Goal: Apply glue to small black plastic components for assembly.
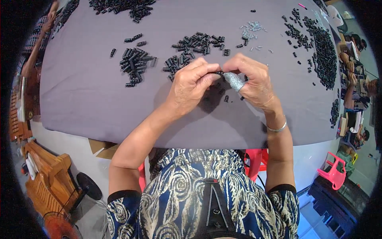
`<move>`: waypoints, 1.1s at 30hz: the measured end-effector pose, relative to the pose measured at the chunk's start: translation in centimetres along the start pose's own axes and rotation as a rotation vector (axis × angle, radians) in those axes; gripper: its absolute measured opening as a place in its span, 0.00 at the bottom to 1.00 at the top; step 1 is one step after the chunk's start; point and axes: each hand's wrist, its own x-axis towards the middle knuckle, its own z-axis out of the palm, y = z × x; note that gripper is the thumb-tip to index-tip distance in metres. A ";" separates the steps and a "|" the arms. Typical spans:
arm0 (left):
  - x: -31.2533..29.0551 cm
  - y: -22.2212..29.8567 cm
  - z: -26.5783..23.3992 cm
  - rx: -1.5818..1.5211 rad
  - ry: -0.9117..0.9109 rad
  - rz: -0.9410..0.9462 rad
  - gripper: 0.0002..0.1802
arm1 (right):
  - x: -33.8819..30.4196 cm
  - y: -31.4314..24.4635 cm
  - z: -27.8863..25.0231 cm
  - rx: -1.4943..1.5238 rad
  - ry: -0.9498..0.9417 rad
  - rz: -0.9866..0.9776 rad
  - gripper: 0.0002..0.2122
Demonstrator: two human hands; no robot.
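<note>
Above the grey cloth, my left hand (190, 83) and my right hand (255, 81) meet, fingertips pinched together around a small black part (220, 73). Most of that part is hidden by the fingers, so its exact kind is unclear. A speckled grey cover (234, 81) wraps a digit of my right hand. Under the hands lie a few loose black pieces (226, 98), partly in shadow. Just beyond my left hand is a heap of short black cylindrical parts (199, 42). A second black heap (133, 63) lies farther left.
The grey-covered table (87, 95) curves around me. Small silvery pieces (252, 28) lie beyond my right hand. Large black piles sit at the far left (119, 6) and right (323, 55). A pink chair (333, 171) and wooden furniture (47, 171) stand off the table. Other people are at the sides.
</note>
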 end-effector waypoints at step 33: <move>0.1 0.5 0.1 -0.214 0.073 0.147 0.11 | -1.3 0.4 3.0 1.388 -0.145 0.662 0.17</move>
